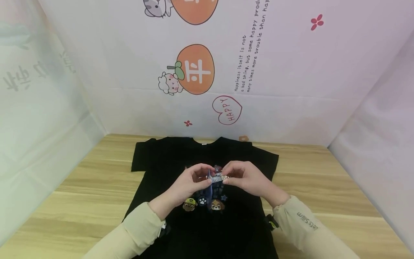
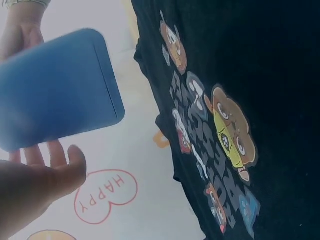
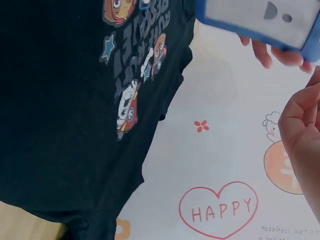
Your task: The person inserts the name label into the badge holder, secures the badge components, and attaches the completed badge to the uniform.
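A flat blue case (image 2: 60,90) with rounded corners is held up above a black T-shirt (image 1: 194,233). Its plain blue side shows in the left wrist view, with a thin line near one end. A pale face with grey spots and a blue rim (image 3: 250,25) shows in the right wrist view. My left hand (image 1: 191,181) grips the case between thumb and fingers. With thumb and forefinger, my right hand (image 1: 247,176) pinches the narrow edge at the case's right end. Cartoon dog prints (image 2: 232,127) and dark lettering cover the shirt's chest.
The shirt lies spread on a wood-grain table (image 1: 323,187), its neck toward the back. White printed sheeting (image 1: 278,64) stands behind the table and along both sides. Dark wrist devices (image 1: 271,222) sit below my sleeves.
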